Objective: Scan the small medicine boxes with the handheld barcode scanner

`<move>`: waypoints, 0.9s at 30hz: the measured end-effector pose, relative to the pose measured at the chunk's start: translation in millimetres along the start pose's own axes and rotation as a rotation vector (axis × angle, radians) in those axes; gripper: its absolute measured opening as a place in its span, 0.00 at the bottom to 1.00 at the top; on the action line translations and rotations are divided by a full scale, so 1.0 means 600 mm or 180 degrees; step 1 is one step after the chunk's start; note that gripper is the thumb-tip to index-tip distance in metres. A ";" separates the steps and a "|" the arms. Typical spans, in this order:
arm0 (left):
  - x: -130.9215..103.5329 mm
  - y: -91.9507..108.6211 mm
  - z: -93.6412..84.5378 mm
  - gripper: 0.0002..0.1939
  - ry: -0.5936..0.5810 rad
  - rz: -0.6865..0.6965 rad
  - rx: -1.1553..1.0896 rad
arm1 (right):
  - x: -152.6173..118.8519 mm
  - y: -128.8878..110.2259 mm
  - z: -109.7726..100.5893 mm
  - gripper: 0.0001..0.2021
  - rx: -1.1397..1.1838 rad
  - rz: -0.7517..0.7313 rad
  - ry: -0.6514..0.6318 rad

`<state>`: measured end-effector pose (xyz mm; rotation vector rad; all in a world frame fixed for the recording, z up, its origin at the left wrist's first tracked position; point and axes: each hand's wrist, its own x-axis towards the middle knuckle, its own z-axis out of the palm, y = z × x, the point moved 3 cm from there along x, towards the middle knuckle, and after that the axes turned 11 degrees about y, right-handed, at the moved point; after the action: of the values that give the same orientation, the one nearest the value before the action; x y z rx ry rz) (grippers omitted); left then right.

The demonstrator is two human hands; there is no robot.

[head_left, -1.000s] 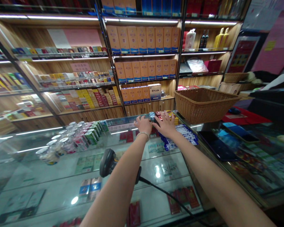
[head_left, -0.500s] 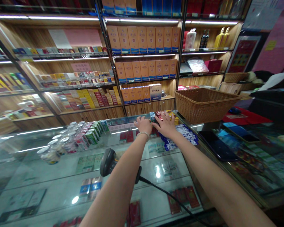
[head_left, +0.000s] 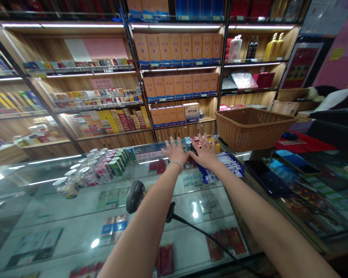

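Observation:
Both arms reach forward over the glass counter [head_left: 75, 216]. My left hand [head_left: 175, 151] has its fingers spread and holds nothing; it is beside a small group of blue-green cylindrical containers [head_left: 188, 143]. My right hand [head_left: 204, 152] is also spread, its fingers over red and yellow packs [head_left: 218, 147] that it partly hides. Whether its fingertips touch the packs I cannot tell. Blue-and-white small packets [head_left: 227, 166] lie just right of my right wrist. Below my left forearm is a black handheld scanner [head_left: 135, 196], partly covered by the arm, with its cable running toward the lower right.
To the left stand rows of clear jars [head_left: 68, 188] and green containers [head_left: 116, 166]. A wicker basket [head_left: 249, 131] rests at the back right. Nearer lies a dark phone [head_left: 266, 179]. Shelves with orange boxes [head_left: 175, 50] line the wall behind.
The fingers of my left hand, bent before, are now stretched and spread. My right hand's fingers have also straightened and lifted a little. The view has shifted slightly.

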<state>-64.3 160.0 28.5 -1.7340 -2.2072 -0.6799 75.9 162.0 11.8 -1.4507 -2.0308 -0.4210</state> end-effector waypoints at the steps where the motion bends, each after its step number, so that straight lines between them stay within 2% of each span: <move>1: 0.000 -0.002 0.001 0.49 -0.0032 0.0026 0.0022 | 0.000 0.000 0.001 0.33 0.0000 -0.0013 -0.0005; 7: -0.004 -0.013 0.000 0.48 -0.0082 0.0072 0.0104 | 0.000 0.001 0.010 0.34 0.0002 -0.0075 0.0041; 11: -0.007 -0.018 -0.015 0.48 -0.0061 0.0084 0.0105 | 0.001 -0.002 0.002 0.33 -0.0002 -0.0144 0.0175; 14: -0.006 -0.025 -0.041 0.49 -0.0048 0.0121 0.0052 | 0.002 -0.008 -0.011 0.33 -0.0041 -0.0154 0.0329; 19: 0.001 -0.048 -0.099 0.47 0.0008 0.0247 0.0079 | 0.009 -0.032 -0.036 0.33 -0.0032 -0.0249 0.0594; 27: -0.005 -0.122 -0.181 0.44 0.0242 0.0332 0.0268 | 0.030 -0.100 -0.090 0.32 0.0066 -0.0454 0.0656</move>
<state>-143.2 89.7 105.4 -1.7381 -2.0489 -0.6093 31.6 123.2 69.7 -1.2014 -1.9715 -0.5820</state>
